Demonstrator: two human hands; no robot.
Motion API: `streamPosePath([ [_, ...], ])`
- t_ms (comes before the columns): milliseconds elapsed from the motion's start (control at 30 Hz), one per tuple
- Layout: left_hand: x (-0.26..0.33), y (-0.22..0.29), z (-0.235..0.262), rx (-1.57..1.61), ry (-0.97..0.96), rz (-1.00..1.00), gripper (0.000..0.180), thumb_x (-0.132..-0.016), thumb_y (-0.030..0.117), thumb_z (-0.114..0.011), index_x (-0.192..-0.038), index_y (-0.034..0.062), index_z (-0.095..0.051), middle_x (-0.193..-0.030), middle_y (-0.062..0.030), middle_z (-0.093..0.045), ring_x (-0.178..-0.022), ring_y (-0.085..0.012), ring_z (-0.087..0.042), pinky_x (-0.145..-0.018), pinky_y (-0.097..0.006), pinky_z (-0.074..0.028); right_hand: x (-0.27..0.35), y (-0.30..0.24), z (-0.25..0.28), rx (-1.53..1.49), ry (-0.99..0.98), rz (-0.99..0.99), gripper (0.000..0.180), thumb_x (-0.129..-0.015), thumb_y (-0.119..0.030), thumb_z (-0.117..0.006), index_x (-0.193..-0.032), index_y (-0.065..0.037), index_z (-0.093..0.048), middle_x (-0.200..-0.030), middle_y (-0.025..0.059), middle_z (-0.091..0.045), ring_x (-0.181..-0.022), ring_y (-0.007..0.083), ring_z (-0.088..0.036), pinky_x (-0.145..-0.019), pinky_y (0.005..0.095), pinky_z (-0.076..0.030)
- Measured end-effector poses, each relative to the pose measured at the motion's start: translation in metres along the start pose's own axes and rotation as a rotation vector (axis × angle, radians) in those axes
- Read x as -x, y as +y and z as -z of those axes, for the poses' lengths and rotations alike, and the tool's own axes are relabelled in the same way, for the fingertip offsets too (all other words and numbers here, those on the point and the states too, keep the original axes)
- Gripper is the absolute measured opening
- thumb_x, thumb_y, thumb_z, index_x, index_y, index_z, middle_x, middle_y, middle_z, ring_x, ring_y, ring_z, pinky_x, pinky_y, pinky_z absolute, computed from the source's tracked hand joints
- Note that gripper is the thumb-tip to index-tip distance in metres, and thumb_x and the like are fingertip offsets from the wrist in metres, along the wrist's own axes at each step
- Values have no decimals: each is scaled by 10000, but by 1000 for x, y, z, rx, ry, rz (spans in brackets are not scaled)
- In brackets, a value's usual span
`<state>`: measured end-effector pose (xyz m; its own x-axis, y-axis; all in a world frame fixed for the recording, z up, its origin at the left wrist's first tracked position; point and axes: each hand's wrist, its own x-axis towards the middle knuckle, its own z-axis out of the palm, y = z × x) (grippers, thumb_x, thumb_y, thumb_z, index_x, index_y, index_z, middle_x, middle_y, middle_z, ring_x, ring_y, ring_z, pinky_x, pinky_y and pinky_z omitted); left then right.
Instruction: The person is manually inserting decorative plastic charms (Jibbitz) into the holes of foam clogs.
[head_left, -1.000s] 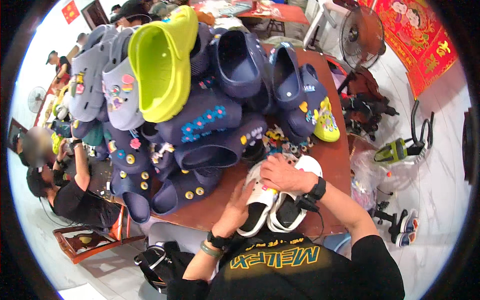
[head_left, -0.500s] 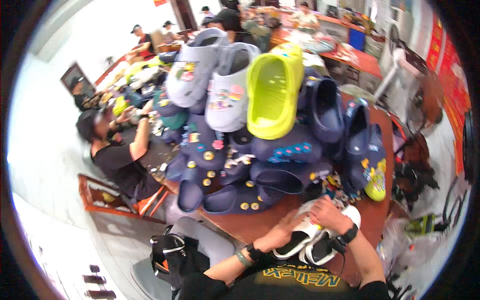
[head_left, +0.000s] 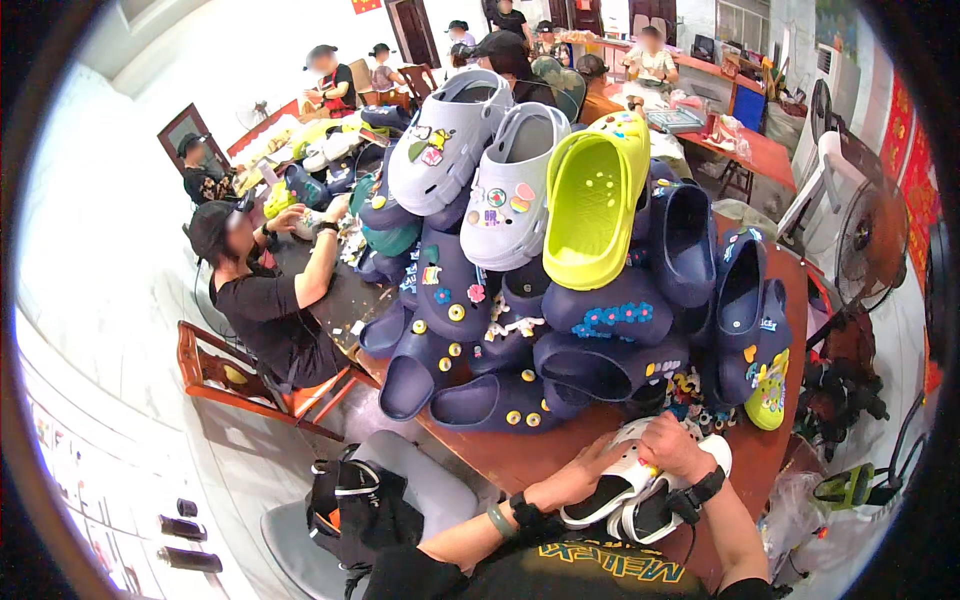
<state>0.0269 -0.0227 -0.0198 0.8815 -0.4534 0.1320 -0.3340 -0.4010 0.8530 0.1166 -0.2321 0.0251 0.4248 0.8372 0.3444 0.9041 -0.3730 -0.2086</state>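
Note:
A pair of white clogs (head_left: pixel 598 500) with black insoles lies at the table's near edge, against my front. My left hand (head_left: pixel 578 478) grips the side of the left clog, its fingers reaching over the front part. Closed in a pinch, my right hand (head_left: pixel 676 447) presses at that clog's upper; whatever its fingertips hold is hidden. A small yellow and red charm (head_left: pixel 648 468) shows just under my right fingers. Beyond my hands, a heap of small colourful charms (head_left: pixel 690 400) lies beside the stacked navy clogs (head_left: pixel 610 365).
Grey clogs (head_left: pixel 507 200) and a lime clog (head_left: pixel 597 200) top the tall stack on the brown table (head_left: pixel 490 452). A co-worker (head_left: pixel 270 310) sits at the left. A black bag (head_left: pixel 365 505) rests on a grey seat by my left arm. A fan (head_left: pixel 868 240) stands at right.
The whole view has shifted, so the scene appears farther right and lower, and it is sharper. Both hands remain on the white clog, with little visible change in their hold.

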Motion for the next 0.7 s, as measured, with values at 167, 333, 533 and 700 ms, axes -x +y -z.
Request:
streamPosePath([
  [167, 0, 14, 10, 174, -49, 50, 786, -718, -146, -435, -1440, 139, -317, -1438, -284, -272, -1343, -442, -274, -1103, -446, -268, -4, -5, 7, -2, 30, 42, 106, -725, -148, -630, -682, -59, -591, -675, 79, -559, -693, 242, -568, -626, 364, -472],
  [333, 1, 3, 6, 240, -71, 41, 725, -788, -77, -484, -1453, 150, -308, -1480, -244, -226, -1385, -395, -221, -1128, -414, -224, -4, -3, 3, -13, 29, 84, 87, -718, -137, -636, -697, -55, -616, -666, 80, -564, -676, 254, -573, -629, 377, -472],
  [533, 0, 0, 5, 318, -80, 29, 683, -826, -22, -509, -1457, 146, -310, -1485, -227, -232, -1395, -362, -212, -1135, -397, -209, -1, -7, 6, -45, 60, 46, 83, -740, -118, -627, -691, -52, -622, -663, 98, -581, -661, 276, -579, -614, 397, -466],
  [700, 2, 8, 9, 290, -30, 77, 655, -813, -69, -490, -1421, 142, -368, -1466, -234, -270, -1371, -389, -260, -1106, -406, -271, 12, -14, 13, 83, 199, -106, 199, -773, -146, -619, -626, -88, -498, -613, 69, -512, -550, 272, -528, -515, 421, -427],
])
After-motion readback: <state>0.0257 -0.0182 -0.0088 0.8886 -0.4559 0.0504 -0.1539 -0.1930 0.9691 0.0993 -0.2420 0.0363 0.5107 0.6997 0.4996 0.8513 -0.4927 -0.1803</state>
